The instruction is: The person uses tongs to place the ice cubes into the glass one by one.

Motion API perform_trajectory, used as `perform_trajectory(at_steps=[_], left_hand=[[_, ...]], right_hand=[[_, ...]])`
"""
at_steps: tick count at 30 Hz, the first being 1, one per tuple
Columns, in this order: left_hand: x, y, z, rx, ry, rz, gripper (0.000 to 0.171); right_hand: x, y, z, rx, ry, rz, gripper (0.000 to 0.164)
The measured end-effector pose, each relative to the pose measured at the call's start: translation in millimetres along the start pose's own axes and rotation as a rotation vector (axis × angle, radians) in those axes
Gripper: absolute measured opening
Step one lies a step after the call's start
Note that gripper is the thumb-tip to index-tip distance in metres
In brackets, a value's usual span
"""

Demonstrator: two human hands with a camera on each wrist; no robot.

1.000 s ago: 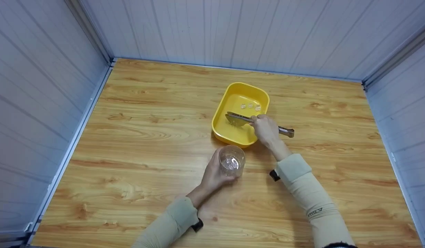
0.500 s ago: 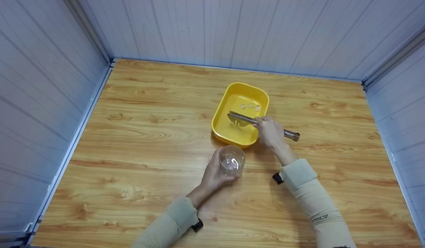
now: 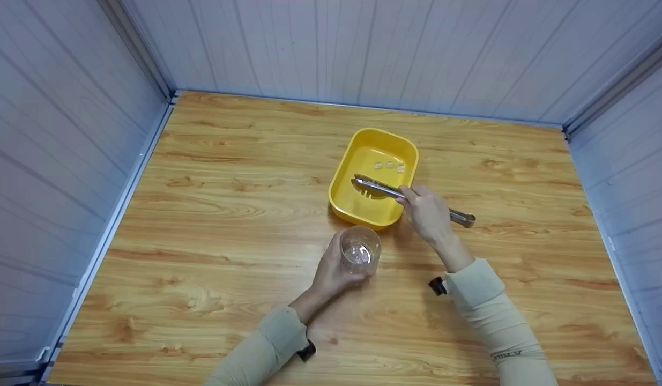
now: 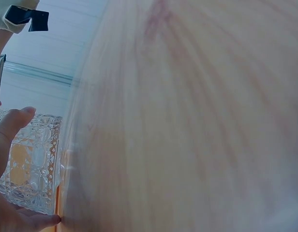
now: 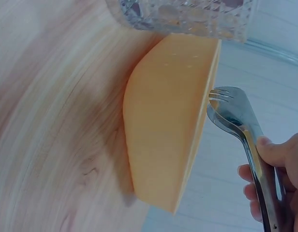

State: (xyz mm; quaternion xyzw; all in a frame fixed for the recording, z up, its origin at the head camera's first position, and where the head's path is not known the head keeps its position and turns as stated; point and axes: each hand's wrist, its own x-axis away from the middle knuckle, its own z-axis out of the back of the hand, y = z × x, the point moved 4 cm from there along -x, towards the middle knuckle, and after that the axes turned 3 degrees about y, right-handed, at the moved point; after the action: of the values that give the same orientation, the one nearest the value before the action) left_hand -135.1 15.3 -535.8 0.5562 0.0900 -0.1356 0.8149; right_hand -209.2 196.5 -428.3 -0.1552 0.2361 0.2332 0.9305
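My left hand [image 3: 332,272] grips a clear cut-pattern glass [image 3: 360,247] standing on the table in front of the yellow box. In the left wrist view its thumb lies along the patterned wall of the glass [image 4: 35,169]. Shiny clear pieces lie at the bottom of the glass. My right hand [image 3: 428,213] holds metal food tongs [image 3: 387,190], whose head reaches over the yellow box [image 3: 367,214]. The right wrist view shows the tongs [image 5: 255,154] at the box's rim, one arm tined, nothing visible between the arms. Three clear cubes [image 3: 389,164] lie in the box's far end.
The wooden table [image 3: 229,225] is bounded by pale panel walls, with a back wall [image 3: 309,48] behind the box. The glass stands close to the near end of the box. A black device [image 3: 437,286] sits at the right sleeve cuff.
My right hand and the tongs' handle end have moved right and toward me, while the tongs' head stays over the box. The left hand and glass have not moved.
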Motion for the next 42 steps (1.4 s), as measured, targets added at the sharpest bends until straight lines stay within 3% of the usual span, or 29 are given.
perform_trajectory(at_steps=[14,25,42], left_hand=[[-0.1,-2.1,-1.0,0.022,-0.003,-0.001,0.098],[0.1,-2.0,-0.1,0.064,-0.022,0.007,0.1],[0.6,-1.5,-0.6,0.037,-0.027,-0.011,0.099]], right_hand=[[16,-15,28,-0.048,0.094,0.072,0.02],[32,-25,44,-0.089,0.089,0.101,0.02],[53,-38,53,-0.108,0.07,0.199,0.022]])
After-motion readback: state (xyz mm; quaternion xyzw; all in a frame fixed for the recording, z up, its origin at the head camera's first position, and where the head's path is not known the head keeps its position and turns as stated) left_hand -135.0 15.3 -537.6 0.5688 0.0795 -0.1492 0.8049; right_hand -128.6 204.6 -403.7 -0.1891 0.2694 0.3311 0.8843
